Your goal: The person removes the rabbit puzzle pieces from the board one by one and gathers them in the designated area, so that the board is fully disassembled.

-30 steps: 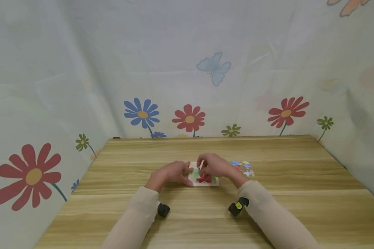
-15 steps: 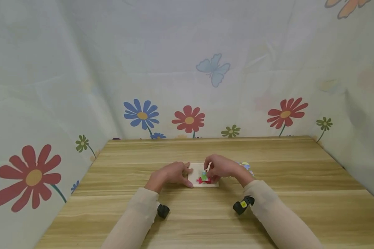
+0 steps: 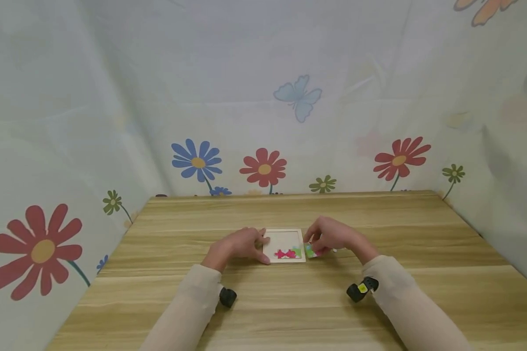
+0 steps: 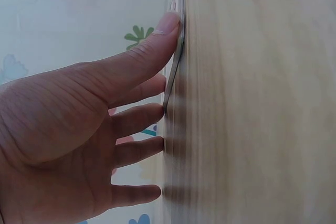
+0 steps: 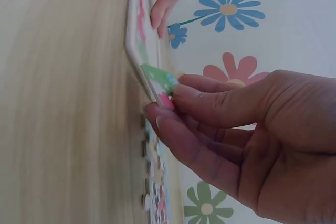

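Two hands work at a pale wooden table (image 3: 377, 312) enclosed by flower-printed curtains (image 3: 70, 122). Left hand (image 3: 239, 245), fingers straight, steadies the puzzle tray (image 3: 284, 238) at mid-table; right hand (image 3: 331, 236) pinches a green puzzle piece (image 3: 309, 250) just beside the tray's right edge.

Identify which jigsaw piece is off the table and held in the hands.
The green piece pinched by the right hand beside the tray; the red pieces lie inside it.

Green-and-pink puzzle piece (image 3: 311, 250), white tray (image 3: 284, 242), seemingly red figures.
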`<state>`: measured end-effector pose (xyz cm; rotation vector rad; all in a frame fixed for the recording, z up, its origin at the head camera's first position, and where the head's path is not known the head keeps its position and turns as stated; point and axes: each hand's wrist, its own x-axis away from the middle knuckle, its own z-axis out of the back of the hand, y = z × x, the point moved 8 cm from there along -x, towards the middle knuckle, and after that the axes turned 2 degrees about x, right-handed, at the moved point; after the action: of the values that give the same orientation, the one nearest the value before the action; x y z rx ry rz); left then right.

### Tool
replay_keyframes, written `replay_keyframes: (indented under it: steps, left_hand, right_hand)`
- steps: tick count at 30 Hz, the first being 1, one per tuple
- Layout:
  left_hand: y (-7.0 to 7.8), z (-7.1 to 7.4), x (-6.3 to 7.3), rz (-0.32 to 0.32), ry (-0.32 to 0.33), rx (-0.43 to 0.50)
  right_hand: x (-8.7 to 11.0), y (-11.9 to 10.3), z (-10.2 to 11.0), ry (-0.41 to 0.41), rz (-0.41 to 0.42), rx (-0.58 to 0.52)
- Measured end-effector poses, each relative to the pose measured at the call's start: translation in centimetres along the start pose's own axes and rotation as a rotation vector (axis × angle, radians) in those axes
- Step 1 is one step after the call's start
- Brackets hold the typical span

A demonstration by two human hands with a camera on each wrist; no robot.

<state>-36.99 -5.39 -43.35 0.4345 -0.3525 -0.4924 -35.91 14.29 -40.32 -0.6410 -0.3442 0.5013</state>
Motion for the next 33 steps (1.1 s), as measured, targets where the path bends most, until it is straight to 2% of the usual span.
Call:
replay_keyframes:
  steps: [4,13,33]
  left_hand:
    - [-0.1,0.0,0.0,0.001,-0.003,0.003]
    - [-0.1,-0.2,0.0,-0.002,-0.003,0.018]
    - [-0.2,-0.1,-0.2,-0.003,0.001,0.016]
  right_hand:
    - [0.4,0.6,-0.1,-0.017,-0.036,0.016]
    - [1.0,0.9,-0.2,-0.024,-0.041,0.192]
    - [0.9,1.1,-0.1,-0.001,-0.022,0.227]
